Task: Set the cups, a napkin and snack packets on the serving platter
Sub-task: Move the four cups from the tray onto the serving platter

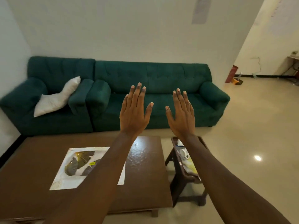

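Observation:
Both arms are stretched out in front of me, backs of the hands up. My left hand and my right hand are flat with fingers spread, holding nothing, raised above the far edge of the tables. A rectangular white serving platter with a dark and gold leaf print lies on the brown coffee table; my left forearm crosses its right side. On a small dark side table to the right I see a white cup-like item lying down and a yellow packet, partly hidden by my right forearm.
A dark green sofa and matching armchair with a white pillow stand against the wall behind the tables. Beige tiled floor stretches to the right, with a red object and boxes far back.

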